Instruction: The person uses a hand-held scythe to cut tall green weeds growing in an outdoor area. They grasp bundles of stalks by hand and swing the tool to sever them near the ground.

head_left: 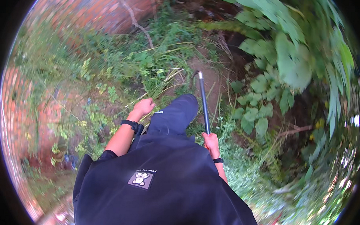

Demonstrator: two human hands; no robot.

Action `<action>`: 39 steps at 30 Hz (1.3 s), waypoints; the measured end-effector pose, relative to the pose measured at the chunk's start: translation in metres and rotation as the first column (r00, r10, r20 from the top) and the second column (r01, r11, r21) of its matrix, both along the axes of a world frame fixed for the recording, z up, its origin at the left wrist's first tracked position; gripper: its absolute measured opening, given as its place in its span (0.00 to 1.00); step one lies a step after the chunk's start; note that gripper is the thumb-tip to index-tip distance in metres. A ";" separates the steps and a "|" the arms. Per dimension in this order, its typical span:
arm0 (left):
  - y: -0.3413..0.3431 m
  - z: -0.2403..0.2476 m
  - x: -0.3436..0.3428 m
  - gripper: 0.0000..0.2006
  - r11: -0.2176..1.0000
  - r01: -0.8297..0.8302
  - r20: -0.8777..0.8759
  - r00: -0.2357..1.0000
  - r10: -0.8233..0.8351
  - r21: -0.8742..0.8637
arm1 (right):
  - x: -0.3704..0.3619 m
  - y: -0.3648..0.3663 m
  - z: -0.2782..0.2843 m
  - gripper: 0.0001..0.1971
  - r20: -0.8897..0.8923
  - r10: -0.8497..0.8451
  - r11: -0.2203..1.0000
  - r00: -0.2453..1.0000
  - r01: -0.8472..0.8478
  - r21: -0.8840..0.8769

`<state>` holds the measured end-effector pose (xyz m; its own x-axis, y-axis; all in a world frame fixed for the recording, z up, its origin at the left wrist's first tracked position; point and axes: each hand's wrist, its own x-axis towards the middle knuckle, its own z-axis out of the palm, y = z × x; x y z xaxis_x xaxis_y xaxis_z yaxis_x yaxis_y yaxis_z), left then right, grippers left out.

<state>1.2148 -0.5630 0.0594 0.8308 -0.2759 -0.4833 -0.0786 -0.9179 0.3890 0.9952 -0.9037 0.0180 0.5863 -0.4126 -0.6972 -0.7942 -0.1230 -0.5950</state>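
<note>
A sickle (pixel 204 100) with a long dark handle and a pale metal collar points forward, away from my body. Its thin, dark curved blade is at the far end, just above bare soil, and hard to see against the ground. My right hand (pixel 211 142) is wrapped round the near end of the handle. To the left, my left hand (pixel 144 106) is curled closed, with nothing visible in it. It hangs beside my dark-clothed bent leg (pixel 174 114), above low weeds.
Grass and weeds (pixel 165 68) cover the ground ahead and to the left. Broad-leaved plants (pixel 291 61) hang in from the right. A brick surface (pixel 92 8) lies at the far left, with a bare stick (pixel 134 21) near it. A strip of brown soil (pixel 211 80) runs ahead.
</note>
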 end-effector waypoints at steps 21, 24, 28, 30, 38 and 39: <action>-0.075 -0.110 -0.153 0.13 0.554 -0.798 -0.009 0.568 0.823 0.236 | 0.424 -0.155 -0.056 0.13 0.028 0.296 0.902 0.955 -0.289 0.319; -0.060 -0.107 -0.154 0.15 0.533 -0.843 -0.260 0.499 0.827 0.074 | 0.446 -0.159 -0.054 0.13 -0.002 0.353 0.881 0.936 -0.331 0.338; -0.104 -0.100 -0.135 0.15 0.565 -0.823 -0.420 0.491 0.763 0.064 | 0.471 -0.191 -0.056 0.13 -0.080 0.372 0.876 0.925 -0.322 0.358; -0.124 -0.101 -0.131 0.15 0.533 -0.839 -0.342 0.473 0.812 0.104 | 0.483 -0.196 -0.060 0.13 -0.109 0.409 0.866 0.906 -0.348 0.359; -0.201 -0.109 -0.087 0.19 0.442 -0.896 -0.116 0.444 0.889 -0.039 | 0.551 -0.235 -0.088 0.14 -0.271 0.462 0.841 0.845 -0.321 0.435; -0.206 -0.108 -0.073 0.19 0.442 -0.894 -0.093 0.447 0.890 -0.072 | 0.559 -0.245 -0.090 0.14 -0.357 0.442 0.857 0.823 -0.270 0.438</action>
<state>1.1421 -0.7685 -0.0486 0.6293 0.5614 -0.5374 0.7767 -0.4303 0.4600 1.5543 -1.1489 -0.0717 0.2450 0.0897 -0.9654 -0.9177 -0.2996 -0.2608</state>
